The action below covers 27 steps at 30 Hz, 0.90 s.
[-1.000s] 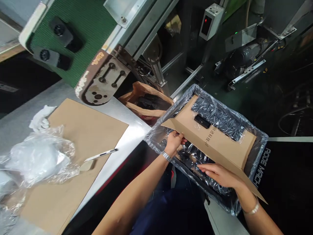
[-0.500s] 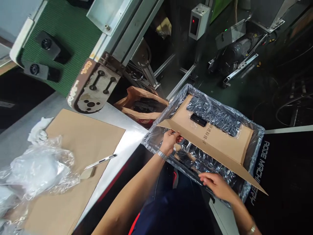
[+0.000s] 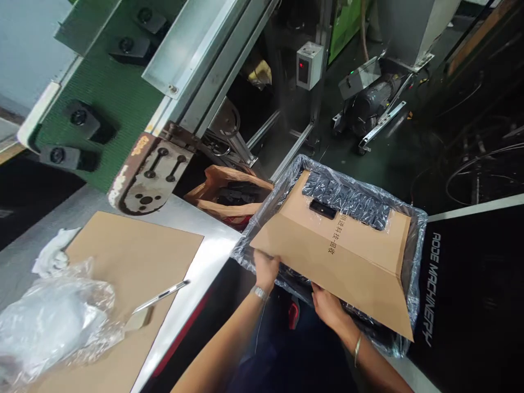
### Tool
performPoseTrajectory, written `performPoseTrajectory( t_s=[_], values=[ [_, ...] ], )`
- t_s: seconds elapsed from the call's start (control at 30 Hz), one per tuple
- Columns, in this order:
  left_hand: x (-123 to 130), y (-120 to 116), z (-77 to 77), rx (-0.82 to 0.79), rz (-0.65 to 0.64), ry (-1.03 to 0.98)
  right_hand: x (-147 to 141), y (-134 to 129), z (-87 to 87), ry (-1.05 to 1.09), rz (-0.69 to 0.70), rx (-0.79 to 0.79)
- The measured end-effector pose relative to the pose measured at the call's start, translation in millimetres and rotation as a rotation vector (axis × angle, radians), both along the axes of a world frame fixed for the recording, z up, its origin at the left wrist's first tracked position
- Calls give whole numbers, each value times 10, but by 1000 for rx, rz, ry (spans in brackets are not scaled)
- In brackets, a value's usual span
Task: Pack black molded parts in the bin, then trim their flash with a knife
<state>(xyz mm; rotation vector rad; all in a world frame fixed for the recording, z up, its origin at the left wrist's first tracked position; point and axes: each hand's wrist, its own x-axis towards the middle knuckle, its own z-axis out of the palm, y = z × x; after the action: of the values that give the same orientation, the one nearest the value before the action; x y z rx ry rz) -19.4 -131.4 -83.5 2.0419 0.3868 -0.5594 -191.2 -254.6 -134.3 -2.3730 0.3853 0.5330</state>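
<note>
A creased brown cardboard sheet (image 3: 303,256) with printed characters lies in a plastic-lined crate (image 3: 417,262), its near flap sloping toward me. My left hand (image 3: 267,270) is closed on the flap's left edge. Beneath its near edge sits my right hand (image 3: 327,305), with the fingers hidden under the cardboard. On the sheet's far part lies a row of dark parts wrapped in clear plastic (image 3: 347,199). A single black part (image 3: 323,209) rests beside them. The flap covers most of what lies below it in the crate.
At left, a green conveyor belt (image 3: 123,98) carries several black parts. Below it, a metal table (image 3: 221,232) bears flat cardboard (image 3: 143,240), a cutter knife (image 3: 161,296) and clear plastic bags (image 3: 53,322). A brown paper bag (image 3: 196,194) with dark pieces stands by the crate.
The flap has come down over the wrapped parts at the near side. My right hand has moved left, to under its edge. The view has shifted, and more conveyor parts show.
</note>
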Motion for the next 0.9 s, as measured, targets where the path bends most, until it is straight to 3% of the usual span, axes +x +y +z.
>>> performPoseTrajectory(
  t_s=[0.1,0.2,0.3,0.43,0.53,0.63,0.77,0.9],
  values=[
    [-102,141,18,261,-166,-144,-292,-12,300,-41,68,-34],
    [-118,203,-54,364,-512,-177,-507,-221,429,-43,48,-118],
    [-74,185,-255,463,-831,-98,-632,-517,339,50,-93,-304],
    [-47,93,-544,641,-1050,-9,-726,-732,62,212,-143,-406],
    [-92,15,-647,734,-1101,5,-695,-821,-73,266,-103,-396],
    [-135,-20,-649,763,-1088,4,-458,-984,-80,288,-42,-335],
    [-86,36,-564,714,-992,-28,282,-1183,-7,124,-4,-302],
    [44,130,-438,580,-861,-64,1216,-1173,-52,-85,-53,-386]
  ],
)
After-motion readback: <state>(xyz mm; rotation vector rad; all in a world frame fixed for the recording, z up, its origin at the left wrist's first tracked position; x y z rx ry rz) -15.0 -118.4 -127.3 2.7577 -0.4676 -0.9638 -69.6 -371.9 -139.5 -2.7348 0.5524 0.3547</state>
